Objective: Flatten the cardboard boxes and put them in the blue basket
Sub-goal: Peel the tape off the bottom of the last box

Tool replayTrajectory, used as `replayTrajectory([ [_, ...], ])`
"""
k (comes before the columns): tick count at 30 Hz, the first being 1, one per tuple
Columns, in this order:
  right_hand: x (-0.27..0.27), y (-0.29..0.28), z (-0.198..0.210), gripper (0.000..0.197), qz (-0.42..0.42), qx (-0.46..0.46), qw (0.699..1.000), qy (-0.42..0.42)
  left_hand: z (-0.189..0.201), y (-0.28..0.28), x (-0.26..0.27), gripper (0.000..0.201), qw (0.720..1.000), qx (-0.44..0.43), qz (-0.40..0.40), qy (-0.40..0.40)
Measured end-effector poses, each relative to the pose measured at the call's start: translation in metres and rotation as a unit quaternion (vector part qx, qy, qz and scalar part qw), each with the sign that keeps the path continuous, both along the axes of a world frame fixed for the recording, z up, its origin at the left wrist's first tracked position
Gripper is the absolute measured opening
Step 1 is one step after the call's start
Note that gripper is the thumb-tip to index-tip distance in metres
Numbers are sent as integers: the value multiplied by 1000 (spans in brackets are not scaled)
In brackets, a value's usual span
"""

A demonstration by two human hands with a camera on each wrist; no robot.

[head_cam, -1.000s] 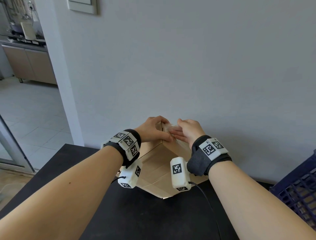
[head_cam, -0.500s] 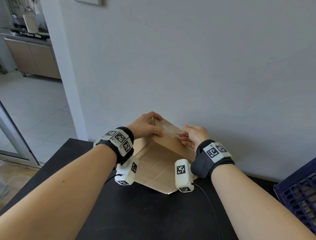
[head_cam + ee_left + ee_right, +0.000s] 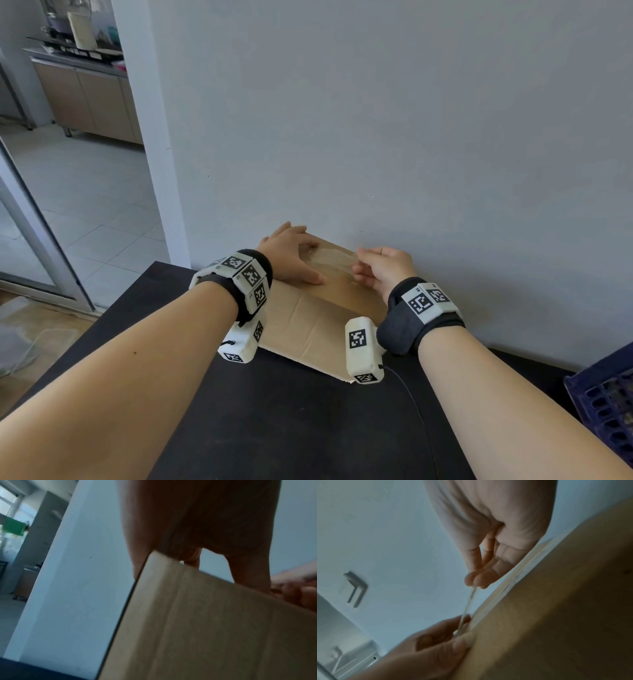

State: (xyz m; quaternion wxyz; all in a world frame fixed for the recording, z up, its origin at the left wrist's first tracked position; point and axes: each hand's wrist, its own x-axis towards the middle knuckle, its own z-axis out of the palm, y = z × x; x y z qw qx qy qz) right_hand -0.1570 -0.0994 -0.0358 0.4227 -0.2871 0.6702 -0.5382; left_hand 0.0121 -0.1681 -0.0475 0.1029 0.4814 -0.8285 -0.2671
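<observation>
A brown cardboard box (image 3: 308,322) stands tilted on the black table (image 3: 291,428) against the wall, one long edge uppermost. My left hand (image 3: 291,253) clasps the left end of that top edge, fingers over the far side and thumb on the near face. In the left wrist view the left hand (image 3: 197,527) straddles the box (image 3: 214,628). My right hand (image 3: 383,270) pinches a strip of clear tape (image 3: 332,257) that stretches between the two hands. Seen from the right wrist, thumb and fingertips (image 3: 476,582) hold the tape (image 3: 469,604), lifted off the box (image 3: 556,615).
The blue basket (image 3: 606,404) shows at the right edge of the table, only its corner in view. The grey wall (image 3: 411,137) rises directly behind the box. To the left a doorway opens onto a tiled floor (image 3: 85,205) and kitchen cabinets.
My right hand has drawn away to the right from the left hand, peeling the clear tape along the box's top edge. My left hand stays on the box's left end.
</observation>
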Motion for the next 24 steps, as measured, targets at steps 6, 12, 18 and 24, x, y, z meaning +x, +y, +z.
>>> replayTrajectory([
  [6,9,-11,0,13,-9,-38,998,-53,-12,-7,9,93,1000,3,-1,-27],
  [12,18,-32,-2,13,22,70,981,180,5,-27,7,75,997,-4,-35,-73],
  [18,39,-35,4,41,167,123,915,346,9,-35,7,82,993,-7,-61,-104],
  [24,46,-34,4,15,193,119,881,415,7,-40,8,86,992,-9,-69,-107],
])
